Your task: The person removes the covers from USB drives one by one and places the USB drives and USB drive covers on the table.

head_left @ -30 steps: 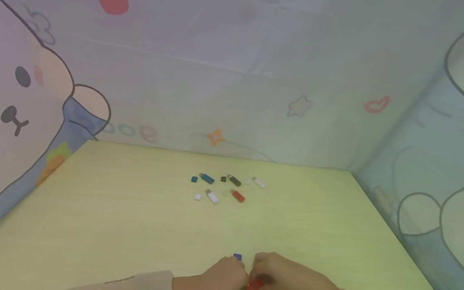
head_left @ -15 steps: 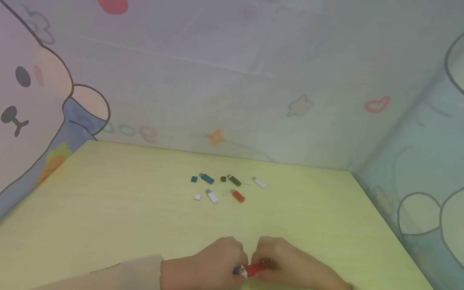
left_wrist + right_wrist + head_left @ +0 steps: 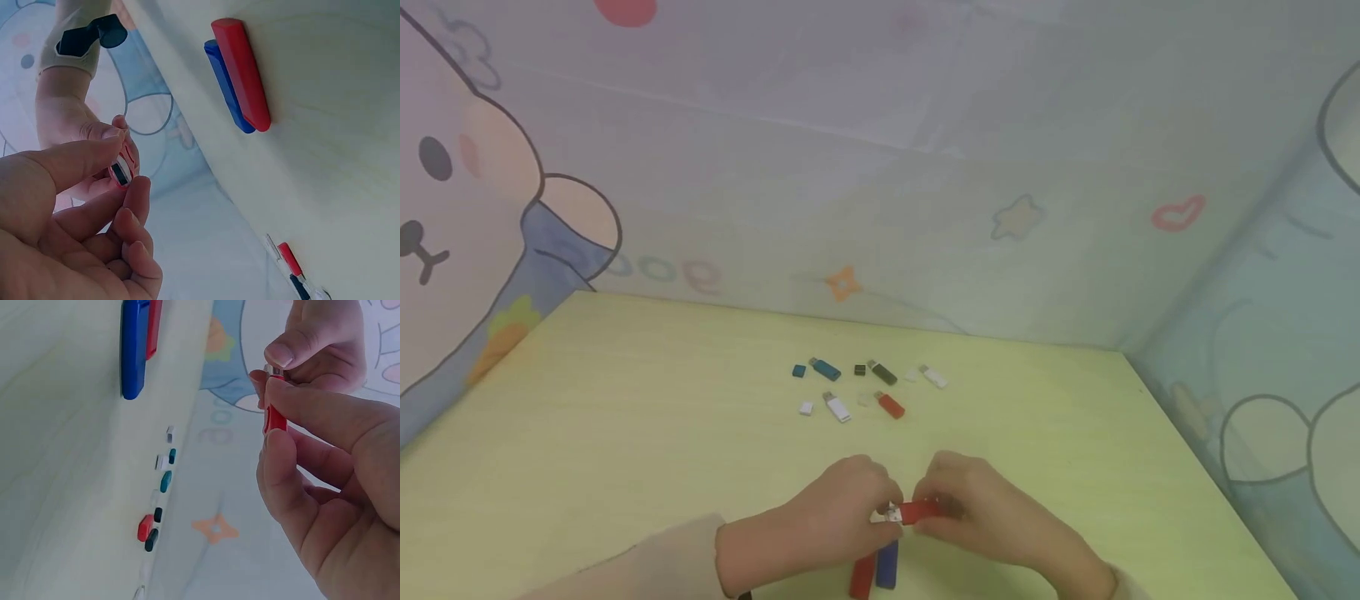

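Note:
A red USB stick point(image 3: 920, 510) is held above the table, its metal plug pointing left. My right hand point(image 3: 992, 517) pinches the red body between thumb and fingers, which cover its right end. My left hand point(image 3: 842, 512) pinches the plug end, thumb below and fingers above in the head view. The left wrist view looks onto the plug's open end point(image 3: 120, 172), framed by my left thumb and index finger. Below the left hand lie a long red bar point(image 3: 862, 577) and a long blue bar point(image 3: 887, 565) side by side, their far ends hidden in the head view.
Farther back lie several uncapped USB sticks: teal point(image 3: 826, 369), dark green point(image 3: 883, 372), white point(image 3: 934, 377), another white point(image 3: 838, 407) and red point(image 3: 891, 405). Small caps, including a teal one point(image 3: 799, 371), lie beside them. A printed cloth wall point(image 3: 880, 208) closes the table's back.
Both hands have risen and moved forward with the red USB stick, away from the table's near edge. The red and blue bars now show beneath them. The sticks at the back stay put.

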`<state>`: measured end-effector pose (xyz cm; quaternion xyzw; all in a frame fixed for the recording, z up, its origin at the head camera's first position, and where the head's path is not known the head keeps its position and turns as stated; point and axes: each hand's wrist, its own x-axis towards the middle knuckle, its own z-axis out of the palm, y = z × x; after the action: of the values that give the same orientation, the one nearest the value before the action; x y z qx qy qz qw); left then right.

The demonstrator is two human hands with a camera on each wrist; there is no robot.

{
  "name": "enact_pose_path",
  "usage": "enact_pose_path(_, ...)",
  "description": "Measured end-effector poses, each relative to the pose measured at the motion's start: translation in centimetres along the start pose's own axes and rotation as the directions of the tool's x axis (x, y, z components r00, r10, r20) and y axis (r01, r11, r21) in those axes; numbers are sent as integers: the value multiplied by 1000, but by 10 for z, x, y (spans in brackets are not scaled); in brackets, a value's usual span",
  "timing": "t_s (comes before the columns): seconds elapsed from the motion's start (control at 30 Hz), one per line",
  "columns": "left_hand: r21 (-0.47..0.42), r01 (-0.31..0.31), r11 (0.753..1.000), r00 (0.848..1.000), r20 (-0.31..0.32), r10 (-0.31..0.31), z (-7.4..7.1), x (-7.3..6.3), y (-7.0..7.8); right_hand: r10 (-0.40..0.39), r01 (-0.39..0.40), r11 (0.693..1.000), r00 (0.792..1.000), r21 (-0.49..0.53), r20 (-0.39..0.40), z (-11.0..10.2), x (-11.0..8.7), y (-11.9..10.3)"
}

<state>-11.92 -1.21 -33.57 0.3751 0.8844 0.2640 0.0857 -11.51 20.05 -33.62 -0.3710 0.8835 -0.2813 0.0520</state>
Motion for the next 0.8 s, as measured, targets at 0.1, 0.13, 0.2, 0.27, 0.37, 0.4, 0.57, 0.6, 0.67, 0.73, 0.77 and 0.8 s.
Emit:
enact_pose_path(0.1,-15,3,1000,1000,-26,-4,1,-1,-3,16,-16,1000,1000,16,-9,1,2,1)
enact_pose_path(0.13,-22,4,1000,999,-32,-4,2,-1,-4,33,-33,999,999,27,-5,2,2,1)
enact_pose_path(0.2,-27,-2,1000,999,-44,0,3,-1,-6,49,-49,998,999,44,-2,2,3,1)
enact_pose_path(0.27,-37,-22,999,998,-63,19,3,-1,-8,48,-48,998,999,47,-6,1,4,1)
enact_pose_path(0.37,-51,-66,997,993,-100,60,3,0,-9,5,-3,999,1000,41,-31,1,5,1)
enact_pose_path(0.4,-55,-77,996,992,-107,71,3,0,-9,-7,9,999,999,36,-40,1,6,1)
enact_pose_path(0.57,-36,-98,995,990,-109,93,3,1,-8,-11,13,999,998,44,-55,0,8,-2)
enact_pose_path(0.6,-33,-93,995,991,-102,90,3,1,-8,0,2,999,999,49,-48,0,7,-3)
enact_pose_path(0.67,-23,-96,995,991,-100,93,4,1,-8,20,-18,998,999,67,-31,-1,7,-5)
enact_pose_path(0.73,-30,-96,995,991,-97,93,6,0,-9,38,-37,996,999,85,-12,-1,6,-6)
enact_pose_path(0.77,-32,-99,995,991,-98,95,6,0,-9,46,-45,995,999,93,-4,-1,5,-6)
enact_pose_path(0.8,-34,-105,994,990,-100,101,7,0,-9,50,-50,994,999,100,2,-1,5,-6)
